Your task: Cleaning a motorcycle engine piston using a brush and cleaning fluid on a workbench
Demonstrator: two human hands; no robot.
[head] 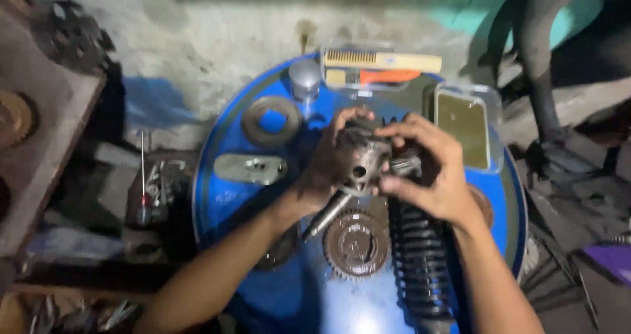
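Head view, both hands (388, 163) seemingly gripping piston (361, 160)

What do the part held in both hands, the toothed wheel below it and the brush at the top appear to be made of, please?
The held part looks like cast metal, dull grey and grimy, with a round hole in its side. The toothed wheel seems steel, dark and oily or rusty, with cut teeth around its rim. The brush appears to have a pale wooden handle; the bristle material is unclear.

piston (360, 155): dull greasy metal | drum top (236, 202): glossy blue painted metal
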